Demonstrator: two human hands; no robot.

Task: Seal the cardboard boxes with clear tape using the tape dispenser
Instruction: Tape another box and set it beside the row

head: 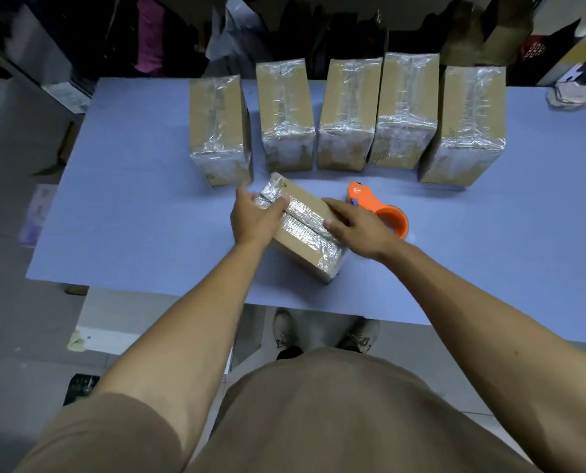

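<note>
A small cardboard box (305, 230) with crinkled clear tape along its top lies at an angle on the blue table (131, 199). My left hand (255, 216) grips its far left end, fingers laid over the tape. My right hand (353, 225) presses flat on the box's right side. The orange tape dispenser (377, 208) lies on the table just behind my right hand, untouched. Several taped cardboard boxes (346, 114) stand in a row along the far side of the table.
A crumpled wad of tape or paper (569, 93) sits at the table's far right. Dark clutter and shelving (168, 32) line the back beyond the table. My shoes (325, 336) show below the near table edge.
</note>
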